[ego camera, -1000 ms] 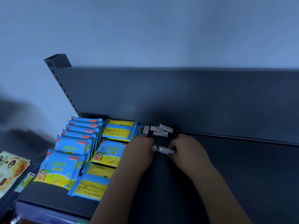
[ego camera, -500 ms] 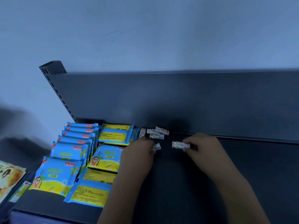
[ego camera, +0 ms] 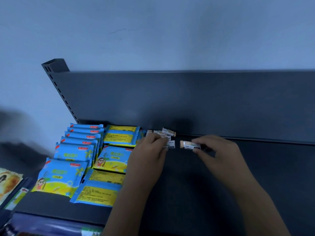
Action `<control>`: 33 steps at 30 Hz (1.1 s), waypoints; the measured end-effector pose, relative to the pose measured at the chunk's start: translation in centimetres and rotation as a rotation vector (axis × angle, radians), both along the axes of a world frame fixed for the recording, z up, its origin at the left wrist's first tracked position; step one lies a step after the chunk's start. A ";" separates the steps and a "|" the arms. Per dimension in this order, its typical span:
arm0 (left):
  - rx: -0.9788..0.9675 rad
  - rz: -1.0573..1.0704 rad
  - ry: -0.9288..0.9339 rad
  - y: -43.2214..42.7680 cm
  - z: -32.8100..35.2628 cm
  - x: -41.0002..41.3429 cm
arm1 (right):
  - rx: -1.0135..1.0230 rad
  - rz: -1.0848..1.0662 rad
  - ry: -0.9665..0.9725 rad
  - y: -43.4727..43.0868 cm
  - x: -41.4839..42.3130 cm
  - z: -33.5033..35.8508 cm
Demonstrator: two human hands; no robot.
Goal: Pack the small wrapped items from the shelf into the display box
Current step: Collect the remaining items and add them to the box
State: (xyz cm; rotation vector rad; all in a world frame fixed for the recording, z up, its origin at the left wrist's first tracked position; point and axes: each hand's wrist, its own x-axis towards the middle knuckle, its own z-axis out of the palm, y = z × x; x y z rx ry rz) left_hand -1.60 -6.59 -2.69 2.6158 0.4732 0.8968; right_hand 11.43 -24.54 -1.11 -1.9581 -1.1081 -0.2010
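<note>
My right hand [ego camera: 216, 150] pinches one small wrapped item [ego camera: 188, 144], white with an orange end, just above the dark shelf [ego camera: 187, 184]. My left hand [ego camera: 148, 150] grips another small wrapped item [ego camera: 171, 144] whose end sticks out past its fingers. The two items almost meet end to end. Several more small wrapped items [ego camera: 167, 132] lie loose at the back of the shelf against the rear panel, just behind my left hand. No display box is in view.
Rows of blue and yellow packets [ego camera: 80, 150] fill the shelf's left part, right beside my left forearm. The dark rear panel [ego camera: 204, 103] rises behind. Other packaged goods [ego camera: 8, 181] sit lower at the far left.
My right hand lifted its wrapped item off the shelf, drew it right, then brought it back toward the left hand. My left hand stayed put, holding its item.
</note>
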 end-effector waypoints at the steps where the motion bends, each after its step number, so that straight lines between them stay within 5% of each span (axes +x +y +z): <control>1: -0.008 -0.008 -0.004 -0.1 -0.1 -0.2 | 0.009 0.003 -0.003 -0.2 -0.4 -0.1; 19: 0.033 -0.080 0.061 -5.5 0.4 0.2 | 0.115 -0.069 -0.049 -6.9 -0.3 -0.3; 33: 0.006 -0.023 0.097 -22.8 0.9 9.9 | 0.012 -0.112 -0.159 -23.8 9.1 -0.5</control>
